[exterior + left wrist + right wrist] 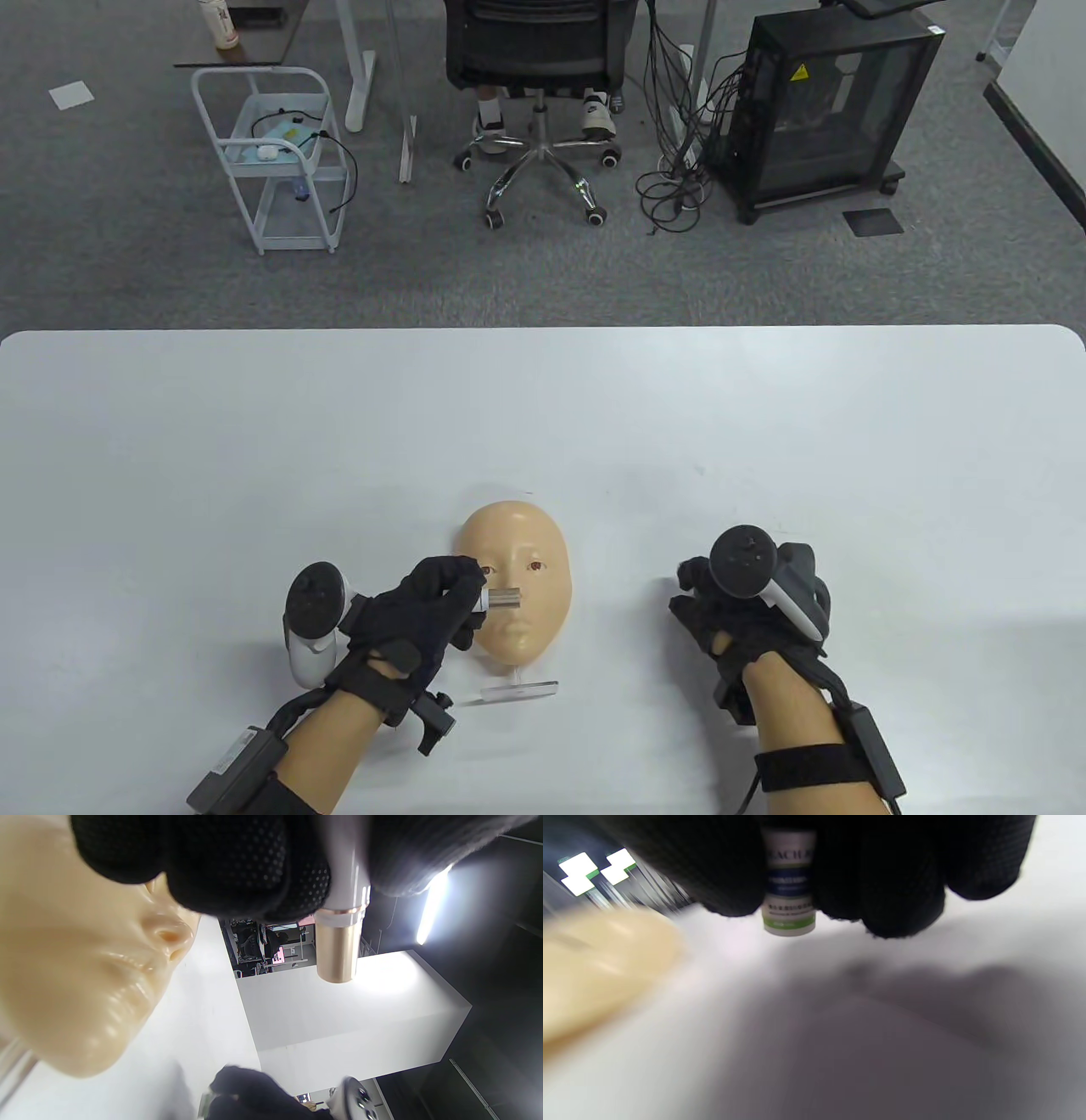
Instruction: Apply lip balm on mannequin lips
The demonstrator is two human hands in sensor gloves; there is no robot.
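Left hand (424, 615) holds lip balm (502, 599) over mannequin face (517, 594) (uncapped)

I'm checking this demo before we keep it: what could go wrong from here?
The left hand holds the balm tube over the nose, above the lips; it may smear there. The mannequin face sits on a thin clear stand, so pressing could tip it. The right hand isn't steadying it; it holds a small labelled cylinder.

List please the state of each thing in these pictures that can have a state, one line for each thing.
Beige mannequin face: propped on a clear stand, lips uncovered.
White lip balm tube with metallic end: gripped by the left hand, over the face near the nose.
Small white cylinder with a blue and green label: held by the right hand, beside the face.
White table: bears the face.
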